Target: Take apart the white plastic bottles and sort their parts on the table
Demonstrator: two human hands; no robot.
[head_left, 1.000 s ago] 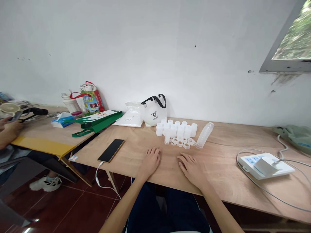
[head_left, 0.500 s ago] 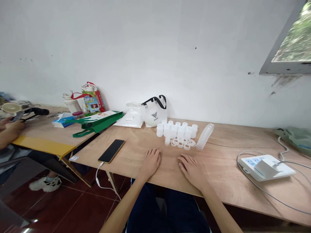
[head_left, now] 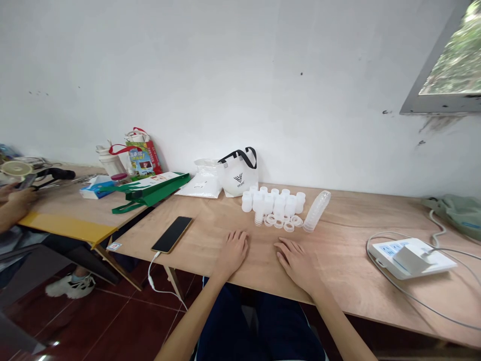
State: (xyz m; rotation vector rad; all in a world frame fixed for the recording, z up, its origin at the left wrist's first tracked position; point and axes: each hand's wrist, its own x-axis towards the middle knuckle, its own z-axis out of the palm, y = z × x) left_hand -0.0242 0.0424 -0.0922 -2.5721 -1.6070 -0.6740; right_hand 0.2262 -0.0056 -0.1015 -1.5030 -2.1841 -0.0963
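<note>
Both my hands rest palm down on the wooden table [head_left: 338, 250], holding nothing. My left hand [head_left: 233, 252] lies flat with its fingers stretched forward. To its right, across a gap, my right hand [head_left: 295, 259] lies open, fingers extended and thumb a little apart. Beyond them stand several white translucent plastic bottles [head_left: 278, 204] in a cluster. In front of these lie several clear plastic rings [head_left: 278, 223], beside a small stack of clear ring-like pieces [head_left: 259, 217]. A long stack of clear plastic cups or lids [head_left: 316, 211] leans over at the right of the cluster.
A phone [head_left: 172, 234] with a white cable lies left. Behind are a white tote bag [head_left: 240, 178], a white plastic package [head_left: 203, 181] and a green bag [head_left: 150, 190]. A power strip [head_left: 411, 258] with cables sits right. Another person's hand [head_left: 22, 198] shows far left.
</note>
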